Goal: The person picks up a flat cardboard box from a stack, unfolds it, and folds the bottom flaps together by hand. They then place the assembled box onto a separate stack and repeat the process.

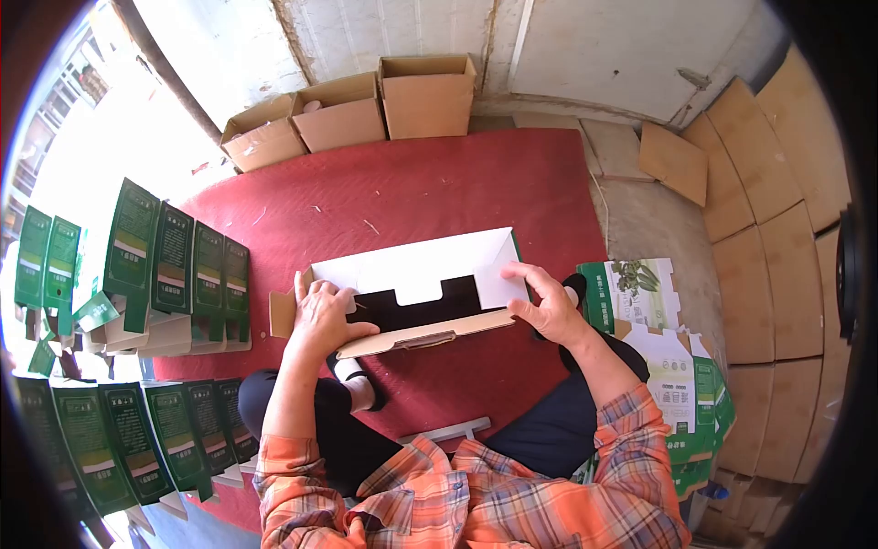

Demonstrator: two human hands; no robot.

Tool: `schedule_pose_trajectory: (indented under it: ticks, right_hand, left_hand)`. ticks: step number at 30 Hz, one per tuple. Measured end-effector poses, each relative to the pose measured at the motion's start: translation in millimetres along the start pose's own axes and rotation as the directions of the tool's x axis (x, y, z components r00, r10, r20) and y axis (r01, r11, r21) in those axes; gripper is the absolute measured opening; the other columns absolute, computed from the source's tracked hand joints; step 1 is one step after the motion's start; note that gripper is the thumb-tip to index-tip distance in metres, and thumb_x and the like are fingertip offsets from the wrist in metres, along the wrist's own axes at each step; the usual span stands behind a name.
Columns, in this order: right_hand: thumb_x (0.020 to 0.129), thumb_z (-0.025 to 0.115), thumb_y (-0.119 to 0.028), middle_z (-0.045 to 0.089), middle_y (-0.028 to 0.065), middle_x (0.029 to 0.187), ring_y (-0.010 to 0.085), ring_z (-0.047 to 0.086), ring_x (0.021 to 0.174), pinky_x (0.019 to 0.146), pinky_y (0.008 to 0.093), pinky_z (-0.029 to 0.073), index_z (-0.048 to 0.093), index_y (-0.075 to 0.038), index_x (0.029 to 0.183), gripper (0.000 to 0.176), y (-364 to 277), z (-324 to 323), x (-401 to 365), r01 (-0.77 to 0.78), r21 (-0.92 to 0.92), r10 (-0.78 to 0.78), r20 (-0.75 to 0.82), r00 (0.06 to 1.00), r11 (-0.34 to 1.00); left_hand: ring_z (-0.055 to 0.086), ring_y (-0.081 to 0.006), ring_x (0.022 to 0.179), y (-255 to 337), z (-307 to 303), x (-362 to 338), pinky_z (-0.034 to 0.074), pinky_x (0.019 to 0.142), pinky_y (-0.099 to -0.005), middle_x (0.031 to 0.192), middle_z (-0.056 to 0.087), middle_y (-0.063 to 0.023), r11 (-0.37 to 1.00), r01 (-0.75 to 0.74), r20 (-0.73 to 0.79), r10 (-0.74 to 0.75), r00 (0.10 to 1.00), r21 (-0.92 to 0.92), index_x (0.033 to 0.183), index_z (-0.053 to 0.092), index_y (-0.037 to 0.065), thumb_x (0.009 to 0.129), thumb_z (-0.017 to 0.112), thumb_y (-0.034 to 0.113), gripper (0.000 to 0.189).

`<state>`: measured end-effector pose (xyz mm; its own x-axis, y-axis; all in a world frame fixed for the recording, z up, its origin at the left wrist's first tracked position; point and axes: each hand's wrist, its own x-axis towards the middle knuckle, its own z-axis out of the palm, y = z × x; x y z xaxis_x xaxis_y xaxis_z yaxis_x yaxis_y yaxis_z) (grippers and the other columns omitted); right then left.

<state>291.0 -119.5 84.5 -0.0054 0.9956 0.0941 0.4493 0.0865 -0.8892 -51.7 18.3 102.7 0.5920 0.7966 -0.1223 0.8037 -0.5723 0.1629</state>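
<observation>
A half-folded carton (430,265) lies on the red mat (412,183) in front of me, its white inside facing up and a brown flap along its near edge. My left hand (322,316) presses on the carton's left end, fingers over the folded side. At the right end, my right hand (546,304) grips the corner, thumb on the white panel. Both forearms wear orange plaid sleeves. My legs are crossed under the carton.
Three open brown boxes (352,110) stand at the mat's far edge. Folded green cartons stand in rows at left (178,265) and lower left (137,439). Flat printed blanks (668,357) pile at right. Stacked brown cardboard (777,256) lines the right wall.
</observation>
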Motion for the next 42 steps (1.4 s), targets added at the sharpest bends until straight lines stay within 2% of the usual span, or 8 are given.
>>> schedule_pose_trajectory:
  ticks: [5,11,17,23,27,29,32,42]
  right_hand:
    - [0.096,0.046,-0.056,0.054,0.0159,0.136,0.0304,0.036,0.138,0.113,0.0415,0.029,0.059,0.0,0.126,0.065,18.5,9.4,4.9,-0.013,-0.139,0.038,0.181,0.983,0.99]
    - [0.096,0.042,-0.059,0.052,0.0137,0.14,0.0275,0.03,0.141,0.115,0.0419,0.024,0.055,-0.001,0.132,0.069,14.4,6.9,3.1,-0.036,-0.135,0.071,0.26,0.963,0.99]
    - [0.095,0.039,-0.062,0.052,0.0138,0.139,0.0283,0.033,0.139,0.114,0.0417,0.026,0.056,-0.001,0.131,0.073,15.7,6.8,3.5,-0.031,-0.167,0.073,0.249,0.966,0.985]
    - [0.098,0.048,-0.048,0.06,0.0168,0.127,0.0302,0.042,0.13,0.108,0.0408,0.035,0.061,-0.001,0.124,0.055,21.2,12.6,3.6,0.034,-0.162,-0.009,0.154,0.988,0.986]
    - [0.092,0.061,-0.027,0.062,0.0156,0.118,0.0297,0.047,0.122,0.102,0.0407,0.039,0.061,-0.006,0.123,0.038,24.5,24.8,7.5,-0.056,-0.096,0.055,-0.013,0.998,0.994]
    - [0.089,0.065,-0.022,0.06,0.0145,0.12,0.0293,0.048,0.12,0.101,0.0412,0.04,0.059,-0.008,0.126,0.04,18.8,30.6,8.1,-0.057,-0.084,0.051,-0.077,0.996,0.995]
    - [0.079,0.073,-0.035,0.038,0.0084,0.148,0.0273,0.037,0.133,0.11,0.0543,0.026,0.046,-0.013,0.14,0.07,-1.5,35.3,4.1,0.225,-0.682,-0.214,0.102,0.971,0.696]
    - [0.072,0.078,-0.038,0.051,0.0038,0.139,0.0187,0.042,0.132,0.114,0.0594,0.017,0.054,-0.011,0.132,0.07,12.8,52.3,0.3,0.321,-0.689,-0.147,0.3,0.943,0.65]
  left_hand:
    - [0.055,-0.0324,0.113,-6.9,4.1,-4.4,0.02,0.115,-0.0511,0.108,0.064,-0.0149,0.991,-0.083,-0.244,0.055,0.968,-0.104,0.108,0.068,0.006,0.075,0.075,0.041,0.049]
    - [0.059,-0.0166,0.072,-1.4,-51.7,-55.4,0.049,0.065,-0.0276,0.087,0.061,-0.0059,0.924,0.013,-0.744,-0.315,0.589,-0.381,0.111,0.067,0.005,0.083,0.07,0.013,0.029]
    - [0.055,-0.0282,0.12,-20.8,-17.1,-60.5,0.039,0.104,-0.0445,0.128,0.058,-0.0183,0.198,-0.102,-0.112,-0.04,0.993,-0.975,0.147,0.033,0.004,0.071,0.064,0.075,0.109]
    - [0.058,-0.0301,0.116,-1.6,26.9,-45.6,0.045,0.099,-0.0394,0.13,0.056,-0.0209,0.509,0.098,0.21,0.168,0.963,-0.855,0.152,0.024,0.011,0.082,0.076,0.033,0.089]
    - [0.06,-0.0339,0.106,20.7,53.0,-32.4,0.048,0.093,-0.0427,0.127,0.054,-0.0192,0.371,0.052,-0.103,-0.387,0.916,-0.927,0.149,0.029,0.014,0.081,0.073,0.015,0.081]
    - [0.053,-0.035,0.115,13.6,65.5,-25.5,0.044,0.097,-0.0454,0.127,0.053,-0.0164,0.845,-0.044,-0.512,-0.281,0.811,-0.534,0.142,0.041,0.013,0.076,0.074,0.008,0.074]
    - [0.044,-0.0333,0.126,13.1,66.2,-26.0,0.033,0.105,-0.0491,0.129,0.052,-0.0127,0.969,-0.081,-0.457,-0.036,0.889,-0.234,0.128,0.057,0.012,0.075,0.073,0.011,0.055]
    - [0.05,-0.03,0.117,27.9,47.7,-31.1,0.029,0.107,-0.0477,0.119,0.059,-0.0104,0.966,-0.213,-0.184,0.185,0.965,-0.146,0.12,0.062,0.008,0.062,0.084,0.039,0.069]
